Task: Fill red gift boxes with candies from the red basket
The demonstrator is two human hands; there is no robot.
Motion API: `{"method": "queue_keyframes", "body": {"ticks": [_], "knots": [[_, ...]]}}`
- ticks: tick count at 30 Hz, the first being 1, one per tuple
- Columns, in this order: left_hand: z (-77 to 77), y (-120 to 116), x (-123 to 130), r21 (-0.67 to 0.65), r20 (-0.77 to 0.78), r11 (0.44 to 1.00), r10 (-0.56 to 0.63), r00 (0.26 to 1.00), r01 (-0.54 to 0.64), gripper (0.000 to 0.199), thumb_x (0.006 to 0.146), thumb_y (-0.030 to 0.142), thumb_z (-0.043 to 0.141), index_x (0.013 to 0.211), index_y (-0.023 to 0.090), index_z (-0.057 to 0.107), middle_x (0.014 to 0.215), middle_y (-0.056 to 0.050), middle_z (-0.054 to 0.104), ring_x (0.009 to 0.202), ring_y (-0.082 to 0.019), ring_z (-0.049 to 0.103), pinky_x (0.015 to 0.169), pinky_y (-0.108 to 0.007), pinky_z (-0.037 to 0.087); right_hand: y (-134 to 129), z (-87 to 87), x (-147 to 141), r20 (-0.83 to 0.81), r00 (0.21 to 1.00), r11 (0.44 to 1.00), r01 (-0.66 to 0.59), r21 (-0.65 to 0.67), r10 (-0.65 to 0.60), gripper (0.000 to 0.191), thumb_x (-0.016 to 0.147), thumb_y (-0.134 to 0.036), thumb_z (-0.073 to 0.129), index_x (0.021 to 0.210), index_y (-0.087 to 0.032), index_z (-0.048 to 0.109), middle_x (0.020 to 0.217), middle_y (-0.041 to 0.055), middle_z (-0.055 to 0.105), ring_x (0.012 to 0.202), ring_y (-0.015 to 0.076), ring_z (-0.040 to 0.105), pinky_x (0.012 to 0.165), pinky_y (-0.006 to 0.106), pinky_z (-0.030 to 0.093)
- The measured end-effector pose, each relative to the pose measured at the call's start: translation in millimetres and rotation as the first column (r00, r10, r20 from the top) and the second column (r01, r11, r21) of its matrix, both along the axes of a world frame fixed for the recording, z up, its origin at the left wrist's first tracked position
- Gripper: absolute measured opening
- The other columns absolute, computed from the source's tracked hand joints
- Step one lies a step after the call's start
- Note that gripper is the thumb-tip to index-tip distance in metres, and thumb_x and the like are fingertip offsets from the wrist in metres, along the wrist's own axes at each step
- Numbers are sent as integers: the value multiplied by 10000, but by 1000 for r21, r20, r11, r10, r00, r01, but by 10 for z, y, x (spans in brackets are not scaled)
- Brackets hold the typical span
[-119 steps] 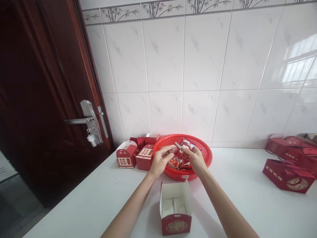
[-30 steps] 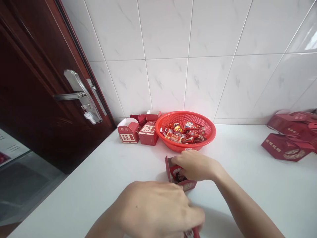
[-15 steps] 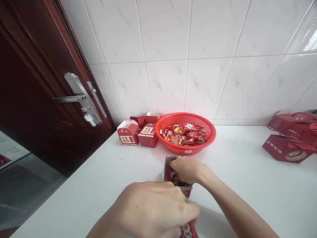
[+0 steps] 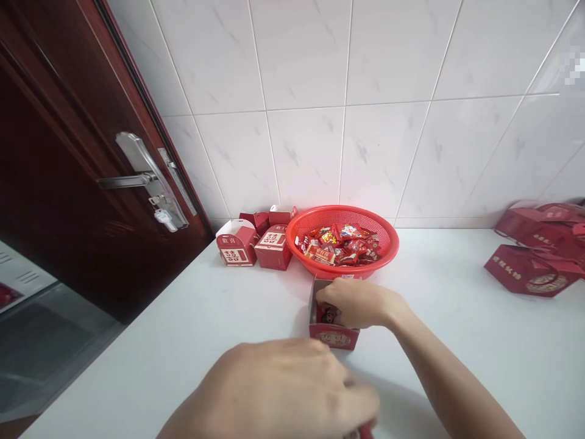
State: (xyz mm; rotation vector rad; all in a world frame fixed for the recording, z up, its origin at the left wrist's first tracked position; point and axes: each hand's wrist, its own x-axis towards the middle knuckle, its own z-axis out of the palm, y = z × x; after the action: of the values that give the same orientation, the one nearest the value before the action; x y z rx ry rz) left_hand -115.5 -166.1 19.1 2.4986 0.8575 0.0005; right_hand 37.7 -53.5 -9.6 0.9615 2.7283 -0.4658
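Just in front of the red basket stands an open red box with a grey inside. My right hand reaches into this box, fingers curled down over red packets; its fingertips are hidden, so what they hold cannot be made out. Nearer to me, my left hand is closed on a red packet, of which only a small part shows at the bottom edge. Many red and colourful wrapped sweets lie in the basket.
Several red and white boxes stand left of the basket against the tiled wall. Dark red gift boxes sit at the far right of the white table. A brown door with a handle is at the left.
The open box has shifted a little away and to the right, with my right hand in it. Less of the packet in my left hand shows.
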Motion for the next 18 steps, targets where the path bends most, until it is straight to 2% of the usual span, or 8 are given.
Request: {"method": "queue_keyframes", "body": {"ticks": [2,4,7,9,11,14,16,18], "knots": [[153,115,-56,20,143,999,22,989,-25,199,918,165,576,1076,250,661,938,-20,736,857,-195,678,758,-261,485,31,91,97,-208,977,997,-63,-52,51,228,841,-78,524,954,-163,703,887,67,720,729,176,627,541,242,359],[248,244,-133,26,275,983,169,947,-183,234,932,182,575,1137,263,655,939,9,735,803,-165,678,761,-252,487,64,188,225,-429,902,989,-100,-106,46,239,892,-105,471,959,-172,690,819,29,696,685,146,587,572,237,389],[252,434,-228,8,436,888,411,801,-460,240,919,240,604,1147,275,669,967,20,734,754,-157,675,737,-254,500,97,292,382,-663,747,986,-74,-152,-46,252,937,-184,446,1019,-189,685,850,20,690,729,155,592,646,254,457],[198,539,-254,-18,547,835,469,694,-550,239,897,274,636,1129,272,695,1028,-1,732,832,-186,686,772,-270,517,104,319,420,-756,644,981,-45,-188,-115,277,971,-291,448,1073,-208,691,923,29,696,811,178,623,710,278,500],[146,611,-253,-38,621,817,471,627,-575,245,883,292,657,1119,264,714,1052,-21,727,908,-218,682,810,-293,527,103,321,411,-800,567,965,-35,-262,-196,334,987,-417,451,1063,-218,708,917,28,689,841,190,642,749,296,530],[111,663,-239,-34,640,813,465,612,-581,270,874,300,671,1138,262,714,1011,-25,724,872,-219,675,813,-313,530,102,305,368,-822,464,924,-19,-381,-330,466,969,-591,444,1041,-221,718,897,32,684,838,192,662,772,310,558],[103,681,-236,-24,622,814,467,629,-581,272,877,301,669,1144,265,706,987,-15,716,784,-192,663,769,-304,527,108,291,348,-832,412,909,-21,-415,-370,466,930,-628,505,1048,-226,709,926,38,696,832,191,671,759,314,569],[85,702,-234,-24,606,816,471,641,-577,272,887,299,654,1153,266,694,961,-9,706,710,-171,646,708,-290,518,124,272,337,-835,406,899,-66,-432,-372,379,870,-566,648,1040,-230,692,928,36,711,804,195,683,727,325,573]]}}
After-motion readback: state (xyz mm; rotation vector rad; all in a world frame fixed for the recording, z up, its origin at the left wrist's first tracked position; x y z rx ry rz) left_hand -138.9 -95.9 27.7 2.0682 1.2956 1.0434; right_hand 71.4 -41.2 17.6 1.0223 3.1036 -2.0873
